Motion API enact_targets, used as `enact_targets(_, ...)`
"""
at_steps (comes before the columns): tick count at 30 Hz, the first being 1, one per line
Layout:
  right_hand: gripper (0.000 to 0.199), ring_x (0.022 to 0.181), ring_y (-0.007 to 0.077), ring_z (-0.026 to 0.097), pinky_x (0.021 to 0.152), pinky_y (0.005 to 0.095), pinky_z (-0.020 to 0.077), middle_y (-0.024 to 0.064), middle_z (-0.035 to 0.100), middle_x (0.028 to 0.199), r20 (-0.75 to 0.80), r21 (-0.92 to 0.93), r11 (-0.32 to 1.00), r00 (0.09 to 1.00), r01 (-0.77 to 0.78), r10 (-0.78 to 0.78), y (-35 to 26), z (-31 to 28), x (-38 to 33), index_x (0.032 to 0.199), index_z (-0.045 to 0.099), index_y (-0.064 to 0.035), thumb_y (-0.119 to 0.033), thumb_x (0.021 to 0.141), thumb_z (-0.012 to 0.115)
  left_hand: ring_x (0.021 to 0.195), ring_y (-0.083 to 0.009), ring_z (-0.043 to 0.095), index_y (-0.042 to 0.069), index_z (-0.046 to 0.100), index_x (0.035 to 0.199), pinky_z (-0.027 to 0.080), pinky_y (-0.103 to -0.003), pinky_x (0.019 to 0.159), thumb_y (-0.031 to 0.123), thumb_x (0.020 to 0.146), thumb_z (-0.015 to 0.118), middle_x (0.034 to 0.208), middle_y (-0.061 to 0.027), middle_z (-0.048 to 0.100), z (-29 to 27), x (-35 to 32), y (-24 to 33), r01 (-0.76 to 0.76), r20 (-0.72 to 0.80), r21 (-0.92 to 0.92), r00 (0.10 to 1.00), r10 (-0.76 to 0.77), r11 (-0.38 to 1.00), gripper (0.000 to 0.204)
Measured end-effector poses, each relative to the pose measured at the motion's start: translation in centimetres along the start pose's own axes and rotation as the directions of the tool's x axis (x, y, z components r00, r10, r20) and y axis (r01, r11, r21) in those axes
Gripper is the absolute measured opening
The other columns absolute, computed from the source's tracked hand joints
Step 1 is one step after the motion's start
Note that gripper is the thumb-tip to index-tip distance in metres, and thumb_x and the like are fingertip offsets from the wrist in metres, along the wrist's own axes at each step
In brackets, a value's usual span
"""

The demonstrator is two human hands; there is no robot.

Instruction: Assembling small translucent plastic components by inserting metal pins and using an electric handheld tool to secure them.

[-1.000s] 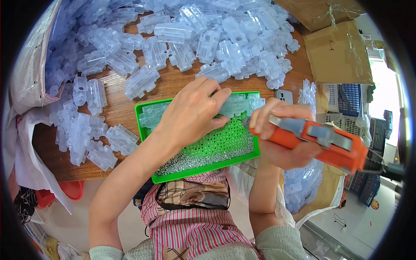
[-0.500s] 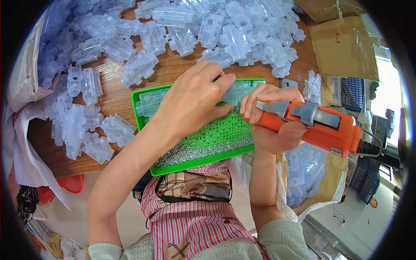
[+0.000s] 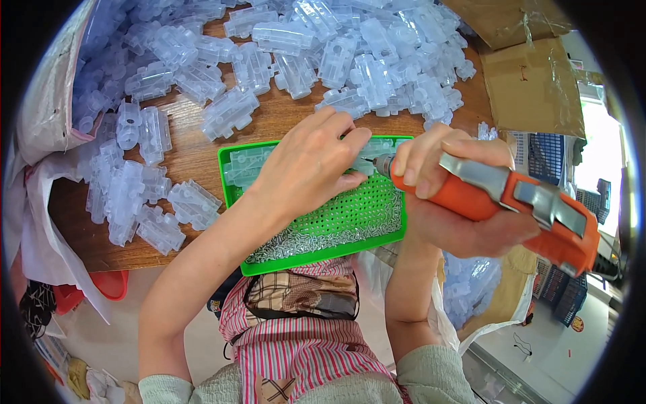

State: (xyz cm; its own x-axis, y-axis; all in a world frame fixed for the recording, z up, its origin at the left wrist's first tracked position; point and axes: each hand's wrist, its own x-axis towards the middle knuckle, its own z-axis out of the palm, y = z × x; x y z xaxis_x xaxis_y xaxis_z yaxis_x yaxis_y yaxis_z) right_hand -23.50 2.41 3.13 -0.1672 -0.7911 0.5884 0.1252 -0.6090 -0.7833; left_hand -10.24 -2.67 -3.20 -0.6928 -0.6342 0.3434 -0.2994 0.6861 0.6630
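Note:
My left hand reaches over a green perforated tray, thumb and fingers closed on a translucent plastic part that they partly cover. In my right hand is an orange electric screwdriver with metal clips on its body. Its thin bit points left, at the part by my left fingertips; whether it touches cannot be made out. More translucent plastic parts lie along the tray's far side. Small silvery screws are heaped along its near side.
Many translucent plastic parts are piled across the far side of the wooden table, with a smaller group at left. A cardboard box stands at far right. Below the right forearm sits an open bag of similar parts.
My right hand has raised the screwdriver and drawn it back to the right, so its bit now shows. My left hand keeps its place at the tray. The whole view has shifted slightly.

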Motion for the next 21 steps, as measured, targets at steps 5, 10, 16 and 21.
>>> enact_targets(5, 0.080, 0.051, 0.0186, 0.046, 0.045, 0.0318, 0.0405, 0.0066, 0.045, 0.054, 0.087, 0.064, 0.997, 0.996, -0.036, 0.030, 1.3, -0.3, 0.1, 0.099, 0.054, 0.0032, -0.072, 0.085, 0.029, 0.090, -0.0266, 0.053, 0.002, 0.057, 0.090, 0.046, -0.037, 0.079, 0.017, 0.062, 0.078, 0.087, -0.0096, 0.054, 0.1, -0.3, -0.1, 0.011, -0.001, -0.040, 1.000, -0.011, 0.999, 0.038)
enact_targets(10, 0.076, 0.054, 0.0178, 0.046, 0.049, 0.0309, 0.0401, 0.0069, 0.047, 0.058, 0.227, 0.048, 0.995, 0.971, -0.087, 0.074, 2.1, -1.9, 0.1, 0.100, 0.052, 0.0013, -0.071, 0.085, 0.033, 0.089, -0.0262, 0.054, 0.002, 0.056, 0.089, 0.047, -0.037, 0.078, 0.017, 0.061, 0.078, 0.086, -0.0097, 0.054, -0.2, 0.1, 0.3, -0.001, 0.011, -0.003, 1.000, 0.001, 1.000, 0.038)
enact_targets(16, 0.072, 0.058, 0.0172, 0.046, 0.053, 0.0297, 0.0393, 0.0071, 0.048, 0.061, 0.277, 0.048, 0.983, 0.948, -0.175, 0.155, 2.5, -2.0, -0.3, 0.099, 0.051, -0.0007, -0.070, 0.084, 0.038, 0.088, -0.0267, 0.054, 0.002, 0.053, 0.087, 0.047, -0.036, 0.079, 0.015, 0.060, 0.078, 0.085, -0.0102, 0.054, 0.1, 0.2, 0.1, 0.029, -0.009, -0.003, 1.000, -0.029, 1.000, 0.039)
enact_targets(21, 0.071, 0.058, 0.0177, 0.046, 0.052, 0.0301, 0.0402, 0.0073, 0.048, 0.061, 0.189, 0.025, 0.982, 0.966, -0.187, 0.180, 2.4, -1.3, -0.4, 0.098, 0.050, 0.0001, -0.068, 0.084, 0.041, 0.088, -0.0269, 0.055, 0.001, 0.053, 0.088, 0.046, -0.036, 0.079, 0.016, 0.059, 0.078, 0.084, -0.0105, 0.055, -0.2, 0.2, 0.1, 0.001, -0.013, 0.013, 1.000, -0.001, 1.000, 0.041)
